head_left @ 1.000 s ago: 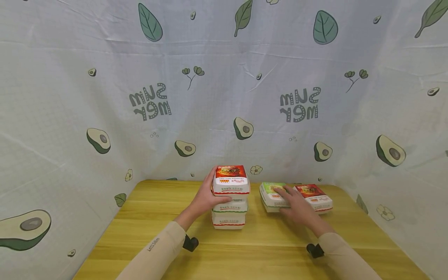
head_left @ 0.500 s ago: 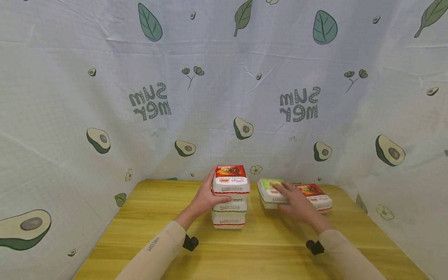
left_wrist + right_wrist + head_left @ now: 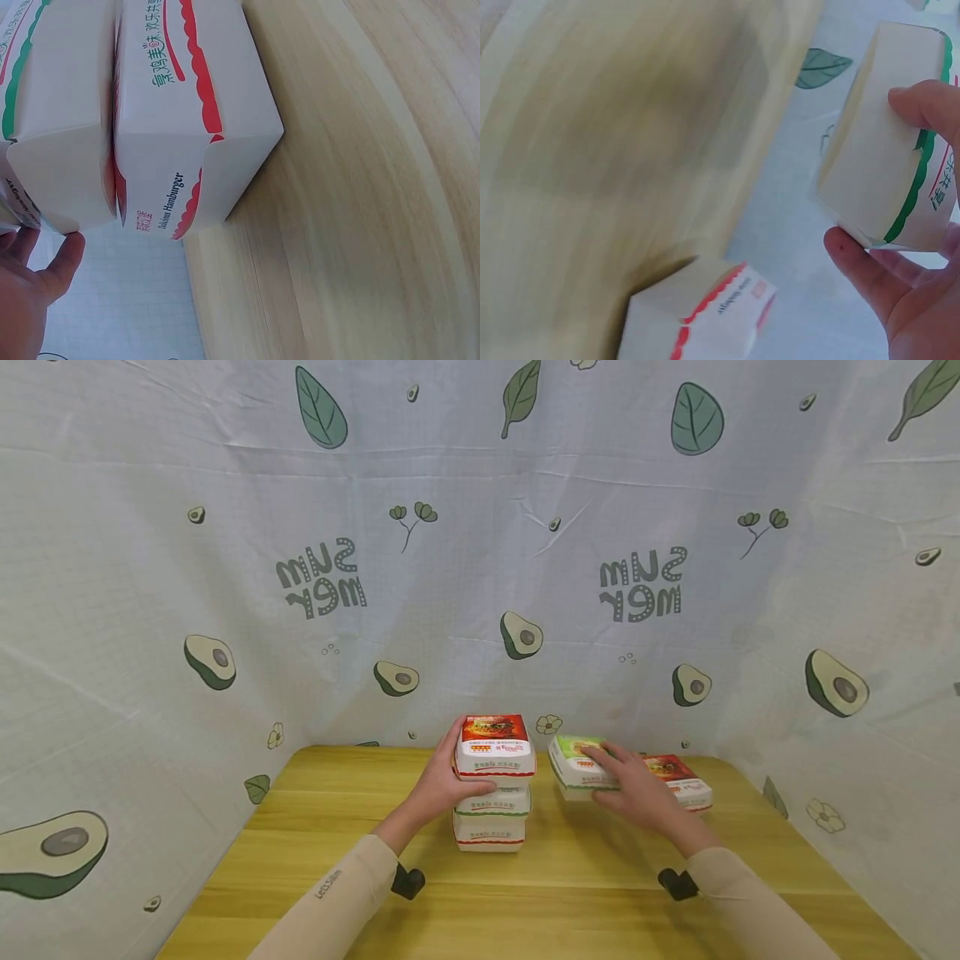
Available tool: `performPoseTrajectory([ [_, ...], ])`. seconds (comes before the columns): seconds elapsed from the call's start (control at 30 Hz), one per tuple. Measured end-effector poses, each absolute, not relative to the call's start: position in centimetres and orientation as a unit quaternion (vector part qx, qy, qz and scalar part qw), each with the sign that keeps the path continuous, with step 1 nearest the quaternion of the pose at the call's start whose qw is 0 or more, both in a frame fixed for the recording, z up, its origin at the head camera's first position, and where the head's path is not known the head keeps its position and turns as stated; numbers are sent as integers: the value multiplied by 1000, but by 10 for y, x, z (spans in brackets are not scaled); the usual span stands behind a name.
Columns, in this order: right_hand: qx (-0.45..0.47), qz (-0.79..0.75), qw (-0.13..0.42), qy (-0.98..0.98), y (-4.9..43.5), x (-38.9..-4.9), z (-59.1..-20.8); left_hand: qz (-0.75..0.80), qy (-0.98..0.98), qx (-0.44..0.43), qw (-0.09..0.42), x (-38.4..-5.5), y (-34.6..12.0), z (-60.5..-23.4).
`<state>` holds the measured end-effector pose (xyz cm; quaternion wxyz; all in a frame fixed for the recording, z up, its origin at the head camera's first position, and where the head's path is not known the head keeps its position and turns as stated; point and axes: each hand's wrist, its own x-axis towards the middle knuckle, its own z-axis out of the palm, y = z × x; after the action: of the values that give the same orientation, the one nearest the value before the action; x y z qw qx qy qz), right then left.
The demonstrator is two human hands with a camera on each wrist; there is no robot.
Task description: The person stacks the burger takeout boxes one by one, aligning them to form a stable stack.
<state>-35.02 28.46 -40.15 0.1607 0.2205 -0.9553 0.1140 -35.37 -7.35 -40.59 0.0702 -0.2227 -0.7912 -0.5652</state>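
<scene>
Three hamburger boxes [image 3: 491,802] stand stacked on the counter [image 3: 337,827], the left hand [image 3: 442,774] clamped around the red-topped uppermost box [image 3: 495,747]. Raised off the counter, a green-topped hamburger box [image 3: 581,770] is gripped by the right hand [image 3: 639,793], near another red-topped hamburger box [image 3: 684,787].

Wood-grain table [image 3: 525,918], yellow-brown, with crosswise streaks and rounded far corners. Bears an upright stack of three white burger cartons [image 3: 506,776], meeting the tabletop only through the red-trimmed bottom carton [image 3: 489,833]. Well to the right of the stack and farther back, bears one red-topped white carton [image 3: 684,785], lying flat, turned at a slight angle.
</scene>
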Motion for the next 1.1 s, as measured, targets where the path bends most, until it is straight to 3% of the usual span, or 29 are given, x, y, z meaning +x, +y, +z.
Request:
performPoseTrajectory([
  [1.1,219,102,183,-953,269,-339,-347,-569,-786,-231,75,-351,-72,-402],
])
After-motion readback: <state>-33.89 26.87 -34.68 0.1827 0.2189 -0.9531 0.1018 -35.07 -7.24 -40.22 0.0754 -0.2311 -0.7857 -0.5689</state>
